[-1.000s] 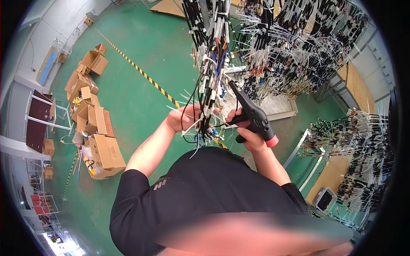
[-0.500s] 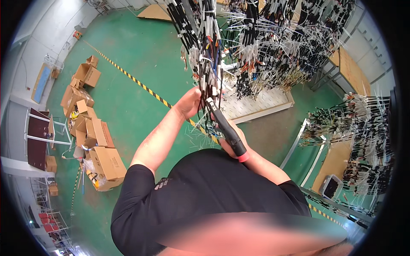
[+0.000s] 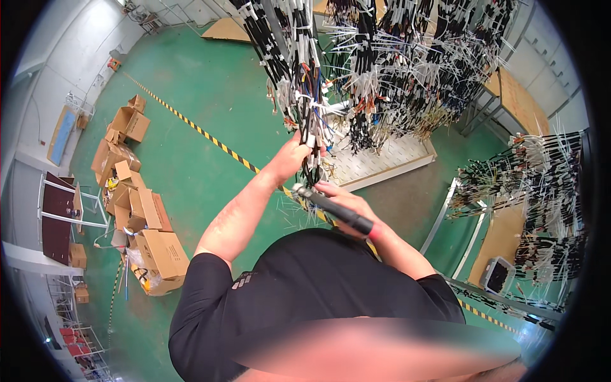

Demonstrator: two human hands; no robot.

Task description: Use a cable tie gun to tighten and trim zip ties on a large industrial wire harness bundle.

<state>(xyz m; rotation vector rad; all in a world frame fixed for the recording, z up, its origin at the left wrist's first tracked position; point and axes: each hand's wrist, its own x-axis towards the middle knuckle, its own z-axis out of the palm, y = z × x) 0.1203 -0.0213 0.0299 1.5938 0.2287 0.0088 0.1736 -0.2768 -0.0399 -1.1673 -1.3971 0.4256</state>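
Observation:
A long wire harness (image 3: 308,95) of black, white and coloured wires hangs in front of me, bound with white cable ties. Near its lower end my left hand (image 3: 291,159) is closed around the bundle. My right hand (image 3: 358,202) grips a black cable tie gun (image 3: 340,209) with a reddish rear end. Its nose lies just below my left hand, beside the dangling wire ends; whether it touches them I cannot tell. The fingers under the tool are partly hidden.
More harnesses (image 3: 407,70) hang at the right above a white tray (image 3: 388,164), with another rack of harnesses (image 3: 503,172) farther right. Open cardboard boxes (image 3: 162,251) stand on the green floor at left. A yellow-black floor stripe (image 3: 210,135) runs diagonally. Cut tie ends litter the floor below.
The cable tie gun has swung from steep to flatter, its nose moving down and slightly left, away from the tied part. My left hand has shifted slightly right and wraps the bundle.

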